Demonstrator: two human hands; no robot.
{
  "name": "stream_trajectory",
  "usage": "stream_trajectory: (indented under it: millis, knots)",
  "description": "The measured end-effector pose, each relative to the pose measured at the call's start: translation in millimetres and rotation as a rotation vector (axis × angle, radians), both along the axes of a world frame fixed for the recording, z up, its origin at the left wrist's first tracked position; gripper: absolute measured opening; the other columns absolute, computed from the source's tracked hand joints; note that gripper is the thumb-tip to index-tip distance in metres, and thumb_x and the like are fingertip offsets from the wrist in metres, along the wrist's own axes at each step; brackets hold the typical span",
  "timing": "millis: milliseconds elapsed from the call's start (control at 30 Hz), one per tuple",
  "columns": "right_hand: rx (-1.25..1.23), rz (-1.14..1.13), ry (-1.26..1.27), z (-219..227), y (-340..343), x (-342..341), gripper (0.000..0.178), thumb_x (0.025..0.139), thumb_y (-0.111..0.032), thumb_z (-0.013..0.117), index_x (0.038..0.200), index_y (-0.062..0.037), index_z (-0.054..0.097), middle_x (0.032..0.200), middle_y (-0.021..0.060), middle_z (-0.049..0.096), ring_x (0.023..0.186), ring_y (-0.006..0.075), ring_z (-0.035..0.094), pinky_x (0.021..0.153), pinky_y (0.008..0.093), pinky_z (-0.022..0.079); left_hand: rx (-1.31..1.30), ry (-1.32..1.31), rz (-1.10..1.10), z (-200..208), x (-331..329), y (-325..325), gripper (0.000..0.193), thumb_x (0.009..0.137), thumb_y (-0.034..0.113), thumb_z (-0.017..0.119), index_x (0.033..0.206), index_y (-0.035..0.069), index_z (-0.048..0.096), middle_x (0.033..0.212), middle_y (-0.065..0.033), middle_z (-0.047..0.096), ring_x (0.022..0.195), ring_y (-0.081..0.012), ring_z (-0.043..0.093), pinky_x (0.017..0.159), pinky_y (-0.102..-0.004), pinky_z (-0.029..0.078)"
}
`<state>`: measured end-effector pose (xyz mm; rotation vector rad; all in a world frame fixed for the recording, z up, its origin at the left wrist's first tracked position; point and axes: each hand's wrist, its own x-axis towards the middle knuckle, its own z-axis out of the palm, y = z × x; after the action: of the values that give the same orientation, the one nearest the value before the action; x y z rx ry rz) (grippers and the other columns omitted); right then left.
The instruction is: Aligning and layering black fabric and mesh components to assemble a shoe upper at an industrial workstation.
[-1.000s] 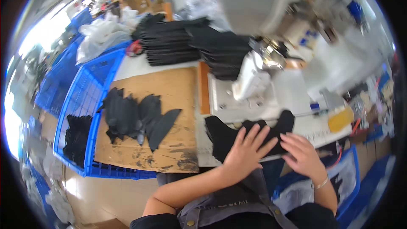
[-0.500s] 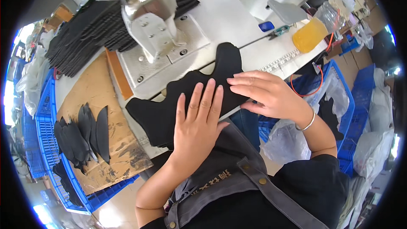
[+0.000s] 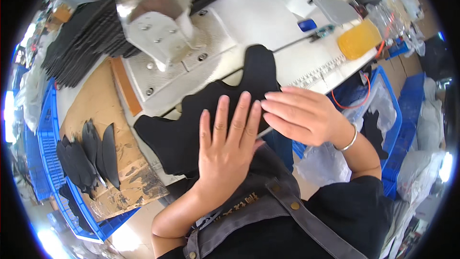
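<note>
Left hand (image 3: 225, 151) flat on black piece (image 3: 172, 136), fingers extended, closed on nothing. Right hand (image 3: 311, 117): fingers together at piece's right edge; thumb hidden, cannot tell whether it pinches. Piece lies at near edge of table (image 3: 263, 9), machine (image 3: 158, 38) beyond. Left: black strips (image 3: 109, 156) on cardboard (image 3: 129, 177). Far left: black stack (image 3: 84, 43).
</note>
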<state>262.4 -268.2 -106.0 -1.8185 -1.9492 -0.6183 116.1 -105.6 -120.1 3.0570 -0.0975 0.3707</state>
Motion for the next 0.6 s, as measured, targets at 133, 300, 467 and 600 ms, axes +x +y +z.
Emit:
stream_trajectory:
  millis: [133, 300, 467, 600]
  knots:
    - [0.019, 0.071, -0.089, 13.2, 3.5, -2.9, 0.014, 0.075, -0.007, 0.067, 0.088, -0.003, 0.067, 0.108, 0.0098, 0.066, 0.098, 0.0231, 0.066, 0.091, 0.0365, 0.054, -0.11, -0.044, 0.025, 6.0, -8.1, 1.4, 0.074, 0.08, 0.037, 0.065, 0.142, 0.006, 0.042, 0.147, -0.0117, 0.042, 0.135, -0.0283, 0.04, 0.109, -0.0475, 0.031]
    - [0.251, 0.191, -0.107, 39.2, 21.2, -13.5, 0.018, 0.073, -0.005, 0.074, 0.087, -0.0088, 0.063, 0.099, 0.0036, 0.067, 0.095, 0.022, 0.065, 0.084, 0.0343, 0.056, 0.038, -0.313, 0.062, 44.3, -32.0, 26.3, 0.047, 0.087, 0.018, 0.057, 0.132, 0.004, 0.055, 0.132, -0.012, 0.058, 0.122, -0.0283, 0.056, 0.105, -0.043, 0.038]
    - [0.24, 0.053, -0.206, 62.7, 60.8, -54.8, 0.021, 0.085, -0.017, 0.06, 0.104, -0.0095, 0.068, 0.104, 0.0067, 0.069, 0.095, 0.0229, 0.065, 0.097, 0.0436, 0.046, 0.278, -0.393, 0.198, 84.0, -56.2, 40.9, 0.033, 0.086, 0.013, 0.054, 0.115, 0.001, 0.065, 0.121, -0.0139, 0.065, 0.114, -0.0286, 0.062, 0.101, -0.0409, 0.043]
    - [0.195, 0.034, -0.29, 66.3, 77.4, -63.4, 0.019, 0.08, -0.012, 0.065, 0.096, -0.0028, 0.069, 0.102, 0.0104, 0.07, 0.091, 0.0219, 0.067, 0.096, 0.047, 0.046, 0.358, -0.309, 0.172, 90.6, -65.6, 46.1, 0.034, 0.086, 0.013, 0.053, 0.113, -0.002, 0.064, 0.115, -0.0167, 0.066, 0.111, -0.0277, 0.063, 0.102, -0.0394, 0.043]
